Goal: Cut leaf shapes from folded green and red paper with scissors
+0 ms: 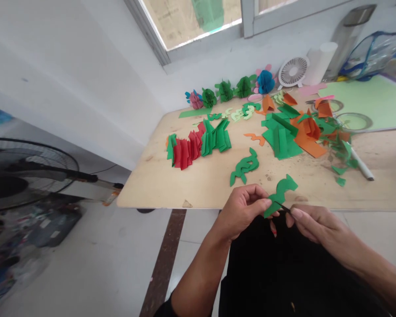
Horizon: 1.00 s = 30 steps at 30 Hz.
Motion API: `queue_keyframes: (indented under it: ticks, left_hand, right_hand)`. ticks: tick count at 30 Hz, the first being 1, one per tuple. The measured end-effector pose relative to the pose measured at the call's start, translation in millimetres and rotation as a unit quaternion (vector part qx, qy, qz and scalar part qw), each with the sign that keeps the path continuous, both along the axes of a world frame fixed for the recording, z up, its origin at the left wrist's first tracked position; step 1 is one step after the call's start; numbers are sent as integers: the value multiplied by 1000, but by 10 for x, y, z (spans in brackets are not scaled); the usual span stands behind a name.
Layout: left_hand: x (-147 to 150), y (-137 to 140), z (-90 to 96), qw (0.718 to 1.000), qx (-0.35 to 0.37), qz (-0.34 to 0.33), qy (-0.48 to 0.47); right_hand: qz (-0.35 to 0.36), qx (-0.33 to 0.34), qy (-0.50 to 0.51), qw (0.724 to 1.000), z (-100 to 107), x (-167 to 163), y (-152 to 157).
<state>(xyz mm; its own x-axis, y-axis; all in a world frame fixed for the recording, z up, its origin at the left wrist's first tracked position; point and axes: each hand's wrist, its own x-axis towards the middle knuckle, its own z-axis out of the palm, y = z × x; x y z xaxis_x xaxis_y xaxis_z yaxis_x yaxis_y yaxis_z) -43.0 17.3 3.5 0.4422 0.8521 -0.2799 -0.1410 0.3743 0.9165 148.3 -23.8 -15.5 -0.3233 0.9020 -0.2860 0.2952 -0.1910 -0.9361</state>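
Observation:
Near the table's front edge, my left hand (242, 207) pinches a green paper cutout (281, 190) with wavy edges between thumb and fingers. My right hand (313, 221) is closed around small dark scissors (285, 208), whose blades meet the lower part of the cutout; the handles are mostly hidden by the fingers. Just beyond my left hand, similar green wavy cutouts (244, 166) lie in a loose stack on the wooden table (152, 185). A lone orange cutout (254, 139) is farther back.
Folded red papers (186, 149) and green papers (216, 137) stand in a row at left. Folded green sheets (280, 138), orange sheets (308, 132) and a white marker (361, 163) lie right. Honeycomb paper figures (225, 90) and a small fan (293, 71) line the wall.

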Motion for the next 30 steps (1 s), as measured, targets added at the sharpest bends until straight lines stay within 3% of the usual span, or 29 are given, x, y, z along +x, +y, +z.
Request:
queue_keyframes:
  ticks: [9, 13, 19, 23, 30]
  left_hand:
    - [-29, 61, 32, 999, 17, 18, 43]
    - [24, 43, -29, 995, 13, 96, 23]
    - [257, -49, -88, 968, -43, 239, -65]
    - [377, -91, -87, 954, -54, 280, -86]
    - [476, -121, -108, 950, -44, 295, -93]
  right_hand:
    - [-2, 14, -18, 1000, 39, 25, 91]
    - [-29, 19, -13, 999, 29, 42, 64]
    - [-88, 19, -27, 996, -59, -63, -6]
    - [-109, 44, -10, 993, -48, -168, 3]
    - [-137, 63, 34, 988, -91, -231, 15]
